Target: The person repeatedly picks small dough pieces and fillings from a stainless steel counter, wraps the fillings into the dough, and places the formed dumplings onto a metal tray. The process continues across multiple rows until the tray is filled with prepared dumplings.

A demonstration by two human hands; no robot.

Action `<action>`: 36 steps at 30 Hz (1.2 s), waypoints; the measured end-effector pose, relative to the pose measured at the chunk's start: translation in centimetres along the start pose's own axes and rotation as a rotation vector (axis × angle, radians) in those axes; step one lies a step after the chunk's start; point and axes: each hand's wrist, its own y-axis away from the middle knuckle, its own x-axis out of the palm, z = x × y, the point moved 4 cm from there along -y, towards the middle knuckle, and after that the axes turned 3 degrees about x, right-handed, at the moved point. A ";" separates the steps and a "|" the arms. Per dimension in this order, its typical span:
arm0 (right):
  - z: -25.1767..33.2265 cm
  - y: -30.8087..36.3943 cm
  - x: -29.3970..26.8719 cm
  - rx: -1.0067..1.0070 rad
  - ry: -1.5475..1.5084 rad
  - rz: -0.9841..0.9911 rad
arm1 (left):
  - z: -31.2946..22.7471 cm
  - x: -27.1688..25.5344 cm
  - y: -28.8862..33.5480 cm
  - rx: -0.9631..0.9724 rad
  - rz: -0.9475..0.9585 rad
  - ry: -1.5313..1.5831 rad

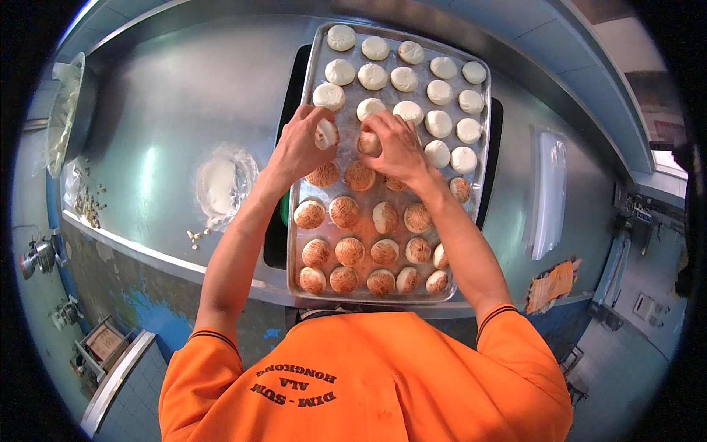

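Note:
A large metal baking tray (296, 243) lies before me, set with rows of round buns. Those in the far rows are pale, like the white bun (340, 71); those nearer me show browned tops, like the browned bun (344, 212). My left hand (302, 144) curls its fingers around a bun (326, 135), tipped so that a pale side and brown edge show. Beside it, my right hand (395, 147) grips another bun (369, 144) with a browned face. Its forearm covers part of the browned rows on the right.
Left of the tray, a white floury patch (219, 184) marks the steel worktop (169, 81). A bowl lined with plastic (66, 110) stands at the far left, near small scattered crumbs (90, 205). To the right lie a clear plastic sheet (549, 195) and an orange packet (552, 286).

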 end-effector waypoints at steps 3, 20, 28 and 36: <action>0.1 -0.1 0.4 0.068 0.081 -0.086 | 0.2 0.3 -0.2 -0.110 0.014 0.088; 0.7 0.3 1.4 0.171 0.171 -0.137 | -0.1 0.9 0.0 -0.033 0.130 -0.079; 5.5 2.0 -1.6 0.080 0.158 -0.219 | -3.0 -2.7 8.1 0.046 -0.378 0.244; 17.6 5.1 6.7 -0.159 -0.234 0.084 | 3.6 -7.2 25.6 -0.393 -0.664 0.133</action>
